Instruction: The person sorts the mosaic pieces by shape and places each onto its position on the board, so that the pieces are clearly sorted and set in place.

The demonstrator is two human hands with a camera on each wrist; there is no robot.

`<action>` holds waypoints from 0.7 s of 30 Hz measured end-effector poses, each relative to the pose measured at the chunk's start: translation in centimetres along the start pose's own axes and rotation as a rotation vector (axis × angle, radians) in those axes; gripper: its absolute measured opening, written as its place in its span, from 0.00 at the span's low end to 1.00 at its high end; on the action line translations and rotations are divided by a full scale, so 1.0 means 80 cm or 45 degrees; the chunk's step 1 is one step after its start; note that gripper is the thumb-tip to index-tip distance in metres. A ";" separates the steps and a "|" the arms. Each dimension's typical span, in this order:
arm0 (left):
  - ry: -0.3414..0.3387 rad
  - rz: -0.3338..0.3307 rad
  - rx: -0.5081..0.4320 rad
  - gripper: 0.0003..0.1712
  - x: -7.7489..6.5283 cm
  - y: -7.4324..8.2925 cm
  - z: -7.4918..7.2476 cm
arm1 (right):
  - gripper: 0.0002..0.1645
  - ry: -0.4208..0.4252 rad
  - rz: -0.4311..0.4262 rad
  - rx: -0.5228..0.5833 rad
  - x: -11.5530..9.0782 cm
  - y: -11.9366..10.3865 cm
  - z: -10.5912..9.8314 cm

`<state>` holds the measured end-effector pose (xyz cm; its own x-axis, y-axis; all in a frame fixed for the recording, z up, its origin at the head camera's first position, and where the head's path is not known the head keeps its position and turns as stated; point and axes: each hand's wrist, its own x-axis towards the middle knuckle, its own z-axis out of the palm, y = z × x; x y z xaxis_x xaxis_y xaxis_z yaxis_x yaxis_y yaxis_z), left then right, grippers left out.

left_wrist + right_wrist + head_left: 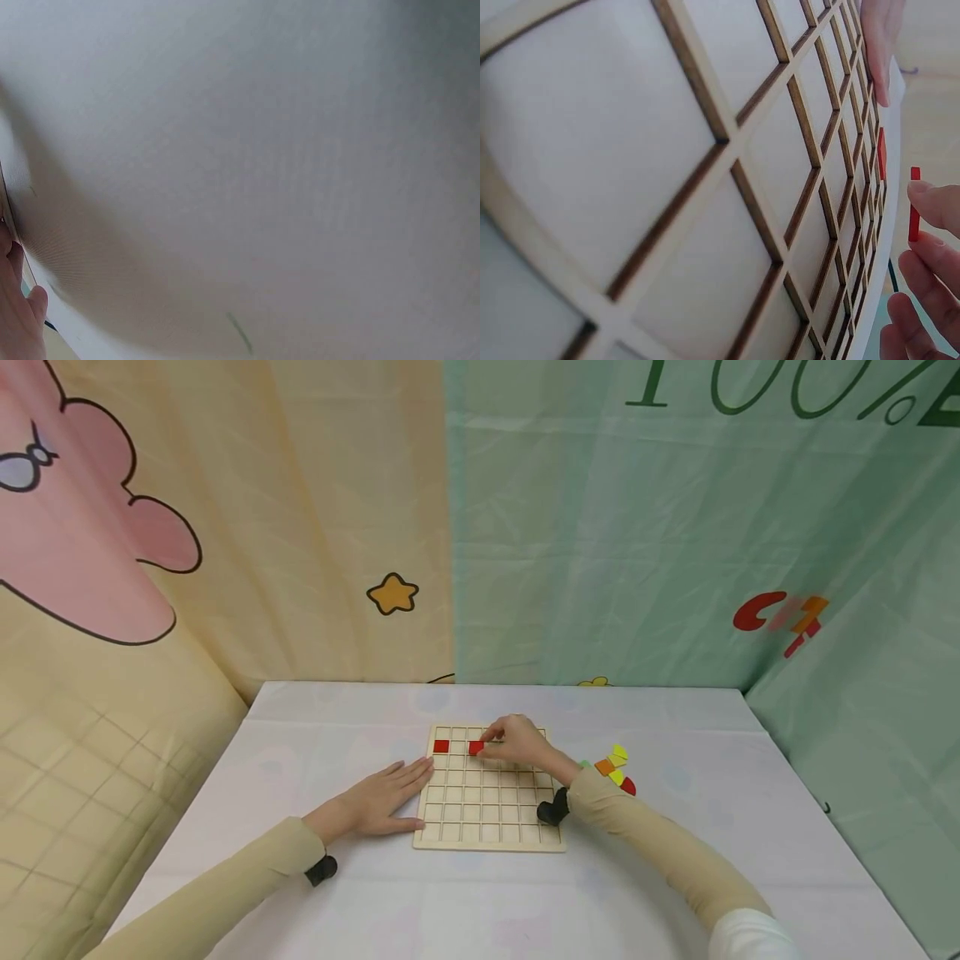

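A wooden grid board [483,835] with square cells lies on the table. One red square tile [441,746] sits in a cell near its upper left corner. My right hand [517,743] pinches a second red square tile [914,204] between thumb and fingertip, over the upper part of the board. In the right wrist view this tile appears edge-on, apart from the grid. The left hand [386,802] lies flat with straight fingers, its fingertips on the board's left edge. The left wrist view catches only part of that hand at its lower left.
To the right of the board, partly behind the right forearm, lies a loose group of coloured pieces: yellow pieces [618,756], an orange piece [603,767], a red piece [628,787] and a bit of green. A white cloth [360,718] covers the table; printed curtains [315,527] stand behind it.
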<state>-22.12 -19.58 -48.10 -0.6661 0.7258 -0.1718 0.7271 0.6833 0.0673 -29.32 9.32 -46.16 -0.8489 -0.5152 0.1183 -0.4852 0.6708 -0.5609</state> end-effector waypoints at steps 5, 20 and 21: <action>-0.010 -0.007 -0.011 0.52 0.001 0.001 -0.001 | 0.14 -0.010 0.028 0.062 0.010 -0.006 0.006; -0.028 -0.014 -0.014 0.52 0.000 0.002 -0.004 | 0.15 -0.015 0.042 0.019 0.036 -0.013 0.028; -0.026 -0.013 -0.013 0.52 0.000 0.002 -0.004 | 0.15 -0.016 0.049 0.016 0.037 -0.012 0.029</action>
<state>-22.05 -19.44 -47.76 -0.6698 0.7172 -0.1922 0.7186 0.6913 0.0754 -30.84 5.92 -47.15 -0.8643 -0.4955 0.0862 -0.4493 0.6835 -0.5753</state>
